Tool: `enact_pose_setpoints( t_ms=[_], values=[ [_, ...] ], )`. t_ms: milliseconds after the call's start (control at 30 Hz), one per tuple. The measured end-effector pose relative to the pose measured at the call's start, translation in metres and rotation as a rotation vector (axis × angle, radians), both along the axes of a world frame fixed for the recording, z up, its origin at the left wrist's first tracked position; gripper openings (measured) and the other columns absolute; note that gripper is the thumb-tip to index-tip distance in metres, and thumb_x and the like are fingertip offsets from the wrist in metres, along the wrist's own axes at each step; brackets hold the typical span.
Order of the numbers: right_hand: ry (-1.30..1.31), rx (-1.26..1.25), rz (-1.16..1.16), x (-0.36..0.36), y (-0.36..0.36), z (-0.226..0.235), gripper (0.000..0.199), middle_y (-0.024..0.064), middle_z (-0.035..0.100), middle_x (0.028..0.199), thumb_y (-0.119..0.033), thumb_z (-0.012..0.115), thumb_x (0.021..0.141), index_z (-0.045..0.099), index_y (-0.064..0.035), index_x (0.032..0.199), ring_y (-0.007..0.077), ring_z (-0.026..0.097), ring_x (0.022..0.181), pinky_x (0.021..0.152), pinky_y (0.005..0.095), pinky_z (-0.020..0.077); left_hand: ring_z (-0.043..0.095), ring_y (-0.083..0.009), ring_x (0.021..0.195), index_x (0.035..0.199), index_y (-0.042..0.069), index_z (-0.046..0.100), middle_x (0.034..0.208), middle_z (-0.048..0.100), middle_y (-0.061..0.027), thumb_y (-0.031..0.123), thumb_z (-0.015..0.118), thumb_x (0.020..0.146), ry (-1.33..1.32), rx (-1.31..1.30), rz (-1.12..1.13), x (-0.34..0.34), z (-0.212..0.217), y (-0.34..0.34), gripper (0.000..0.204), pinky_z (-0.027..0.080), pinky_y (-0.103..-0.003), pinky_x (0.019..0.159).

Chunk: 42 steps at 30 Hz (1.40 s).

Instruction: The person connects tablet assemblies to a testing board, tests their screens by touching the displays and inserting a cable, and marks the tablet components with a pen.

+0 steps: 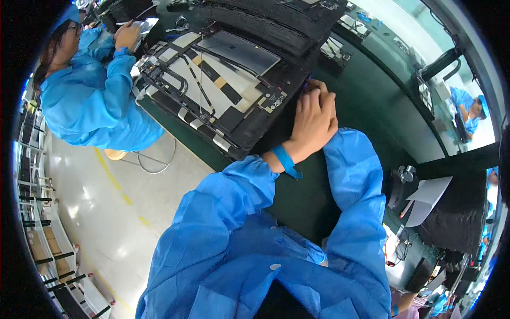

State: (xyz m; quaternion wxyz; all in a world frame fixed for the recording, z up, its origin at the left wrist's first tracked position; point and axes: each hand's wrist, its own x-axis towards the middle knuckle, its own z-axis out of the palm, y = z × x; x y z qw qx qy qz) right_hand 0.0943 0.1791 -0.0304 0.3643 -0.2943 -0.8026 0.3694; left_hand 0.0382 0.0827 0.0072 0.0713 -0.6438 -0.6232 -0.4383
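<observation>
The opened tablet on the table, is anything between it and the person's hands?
Nothing visible. Both hands, left hand over right hand, rest at the right edge of the opened tablet, on its black tray. What the fingers hold is hidden.

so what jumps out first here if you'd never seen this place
The opened tablet, its insides bare, lies on a dark tray mid-bench. The hands, left hand over right hand, press together at its right edge, blue sleeves below. A co-worker in blue sits at upper left.

Opened tablet assemblies: one, at upper centre (218, 85)
Hands on the tray edge: two, left hand (313, 125), right hand (325, 95)
Blue wristbands: one (286, 161)
Seated co-workers: one, upper left (87, 90)
Tray stacks: one, along the top (265, 21)
</observation>
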Motion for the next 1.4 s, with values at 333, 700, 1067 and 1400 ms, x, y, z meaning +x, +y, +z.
enact_pose_setpoints(
  t_ms=[333, 700, 1067, 1400],
  values=[
    [0.387, -0.044, -0.184, 0.008, -0.037, 0.043, 0.024, 0.0117, 0.06, 0.107, -0.01, 0.044, 0.094, 0.048, -0.0004, 0.115, 0.0156, 0.058, 0.089, 0.077, 0.0292, 0.0474, 0.057, -0.0223, 0.075, 0.098, 0.006, 0.061, 0.094, 0.06, -0.0109, 0.01, 0.058, 0.067, 0.06, 0.641, -0.006, -0.095, 0.099, -0.14, 0.032, 0.046, -0.034, 0.067],
    [0.541, -0.244, -0.125, -0.064, -0.129, 0.097, 0.069, 0.0201, 0.032, 0.141, -0.039, 0.042, 0.096, 0.015, 0.0057, 0.141, 0.0263, 0.031, 0.129, 0.108, 0.0305, 0.0213, 0.048, -0.0359, 0.115, 0.124, -0.008, 0.042, 0.124, 0.05, -0.0264, 0.04, 0.045, 0.093, -0.661, 0.451, 0.421, -0.23, 0.076, -0.105, 0.057, 0.034, -0.036, 0.098],
    [0.896, -0.407, -0.245, -0.036, -0.158, 0.144, 0.057, 0.0118, 0.043, 0.132, -0.027, 0.047, 0.094, 0.026, 0.0005, 0.14, 0.0189, 0.044, 0.117, 0.099, 0.0291, 0.0334, 0.038, -0.0304, 0.127, 0.134, -0.002, 0.037, 0.13, 0.044, -0.0209, 0.037, 0.041, 0.095, -0.591, 0.548, 0.334, -0.173, 0.109, -0.127, 0.054, 0.016, -0.041, 0.11],
    [0.611, -0.311, -0.651, 0.177, -0.222, 0.13, 0.052, 0.0115, 0.049, 0.13, -0.029, 0.047, 0.093, 0.041, 0.0027, 0.134, 0.0186, 0.048, 0.118, 0.101, 0.0283, 0.0345, 0.028, -0.0327, 0.133, 0.14, -0.008, 0.017, 0.145, 0.025, -0.0218, 0.064, 0.033, 0.087, -0.689, 0.302, -0.207, -0.04, 0.078, -0.191, 0.09, 0.018, -0.041, 0.109]
  ],
)
